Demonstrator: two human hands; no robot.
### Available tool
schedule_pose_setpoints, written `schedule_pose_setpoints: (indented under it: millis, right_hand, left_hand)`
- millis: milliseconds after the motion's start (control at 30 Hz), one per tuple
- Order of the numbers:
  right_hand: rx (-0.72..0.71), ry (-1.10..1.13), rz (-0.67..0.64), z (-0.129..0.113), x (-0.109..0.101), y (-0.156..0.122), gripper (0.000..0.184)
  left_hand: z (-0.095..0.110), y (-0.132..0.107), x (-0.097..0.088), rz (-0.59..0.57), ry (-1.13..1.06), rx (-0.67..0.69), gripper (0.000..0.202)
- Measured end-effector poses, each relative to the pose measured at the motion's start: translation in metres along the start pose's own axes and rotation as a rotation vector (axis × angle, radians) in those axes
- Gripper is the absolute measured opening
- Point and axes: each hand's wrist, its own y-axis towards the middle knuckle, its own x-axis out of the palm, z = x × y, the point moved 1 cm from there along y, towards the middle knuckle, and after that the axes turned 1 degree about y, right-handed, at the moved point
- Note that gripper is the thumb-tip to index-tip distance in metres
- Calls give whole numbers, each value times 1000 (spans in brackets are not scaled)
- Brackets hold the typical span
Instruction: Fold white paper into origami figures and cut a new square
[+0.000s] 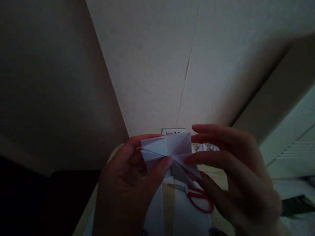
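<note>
A folded white paper (178, 144) with several creases and layered flaps is held up in front of me. My left hand (133, 173) is closed on its left part, the thumb pressed on the front near the middle and the fingers behind. At the right side of the paper is my right hand (236, 167). Its thumb and one finger touch the paper's lower right flap, while the upper fingers are stretched and spread. Below the paper, scissors (198, 198) with red handles lie on white sheets (189, 213), blades pointing left.
Several small folded paper pieces (206, 147) stand behind my right hand on a light wooden table (219, 178). A wall socket (173, 131) sits just beyond the table, on the pale wall (152, 65). At the right is a white slatted unit (290, 150); the left side is dark.
</note>
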Motion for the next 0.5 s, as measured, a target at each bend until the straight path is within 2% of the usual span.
schedule_pose_setpoints:
  millis: [133, 300, 500]
  right_hand:
    - [20, -2, 43, 0, 1, 0, 18]
    - [46, -52, 65, -3, 2, 2, 13]
    - [96, -35, 99, -4, 2, 1, 11]
  left_hand:
    - [2, -2, 0, -37, 34, -26, 23]
    - [1, -4, 1, -31, 44, 27, 23]
    - [-1, -4, 4, -34, 76, 5, 22]
